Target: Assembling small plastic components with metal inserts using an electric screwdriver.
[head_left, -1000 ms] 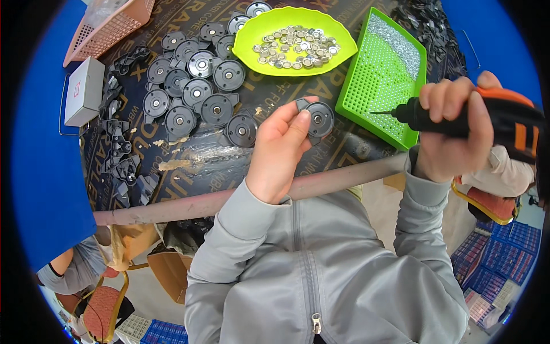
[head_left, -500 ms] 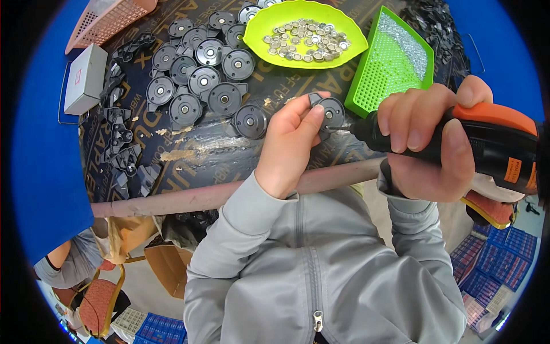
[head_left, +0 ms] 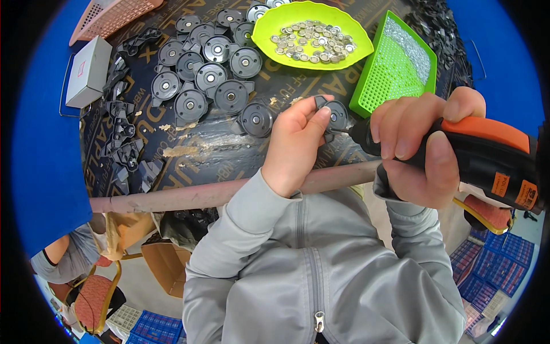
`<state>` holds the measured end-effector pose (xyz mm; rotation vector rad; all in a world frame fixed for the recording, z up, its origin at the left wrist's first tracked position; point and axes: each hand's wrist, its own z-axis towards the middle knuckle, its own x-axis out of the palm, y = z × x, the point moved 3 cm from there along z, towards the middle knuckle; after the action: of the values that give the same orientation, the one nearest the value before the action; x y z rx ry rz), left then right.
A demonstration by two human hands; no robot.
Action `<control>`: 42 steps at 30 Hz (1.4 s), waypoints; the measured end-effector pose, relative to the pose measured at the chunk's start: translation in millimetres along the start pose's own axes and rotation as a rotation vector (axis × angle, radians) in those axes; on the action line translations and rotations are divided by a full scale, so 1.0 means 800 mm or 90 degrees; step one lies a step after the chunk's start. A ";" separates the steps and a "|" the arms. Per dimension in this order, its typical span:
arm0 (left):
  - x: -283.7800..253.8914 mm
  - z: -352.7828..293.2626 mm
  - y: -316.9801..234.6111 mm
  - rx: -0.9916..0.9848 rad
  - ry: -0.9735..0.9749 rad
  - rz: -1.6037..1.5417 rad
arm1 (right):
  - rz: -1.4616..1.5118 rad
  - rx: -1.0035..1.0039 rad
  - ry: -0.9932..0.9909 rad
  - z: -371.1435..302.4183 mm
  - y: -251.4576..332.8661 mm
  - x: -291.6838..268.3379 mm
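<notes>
Round dark disc part (head_left: 336, 114), grey-black with a pale centre hole and a small tab at its upper left, sits just right of centre frame, pinched at its left edge by my left hand (head_left: 297, 143), thumb and forefinger closed on it above the worktable (head_left: 229, 143). Electric screwdriver (head_left: 458, 152), black body with an orange top, lies across the right of the frame, my right hand (head_left: 418, 152) wrapped firmly around its front grip; its thin bit meets the disc part from the right. Matching discs (head_left: 209, 74), a cluster lying flat, occupy the upper middle-left of the table, one (head_left: 256, 119) resting just left of my left hand. Yellow-green oval dish (head_left: 312, 34), upper centre, holds a heap of small silvery washers (head_left: 312, 43). Green perforated tray (head_left: 395, 69), upper right, stands just beyond the held disc, with fine silvery pieces at its far end. Loose black plastic parts (head_left: 123, 137) run down the left side of the table. White box (head_left: 89, 71) lies at the upper left, a pink basket (head_left: 114, 14) above it. I see my grey zipped top (head_left: 309, 269) filling the lower centre.
</notes>
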<state>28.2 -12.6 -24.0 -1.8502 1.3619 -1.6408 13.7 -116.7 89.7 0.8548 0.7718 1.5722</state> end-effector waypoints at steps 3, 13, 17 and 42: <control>0.001 0.001 -0.001 0.020 0.015 0.017 | -0.003 -0.010 0.017 0.001 -0.002 -0.001; 0.006 -0.001 -0.004 0.012 0.023 0.032 | 0.006 -0.015 -0.029 -0.003 -0.005 0.003; 0.000 -0.005 -0.009 0.037 0.046 0.079 | -0.038 -0.047 -0.105 -0.007 0.007 0.005; -0.063 -0.170 -0.097 0.314 -0.170 0.791 | -0.118 0.008 -0.227 -0.047 -0.006 -0.061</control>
<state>-54.1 112.8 44.4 -0.5969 1.3372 -0.8676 -10.6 -165.7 60.6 1.0091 0.5850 1.2091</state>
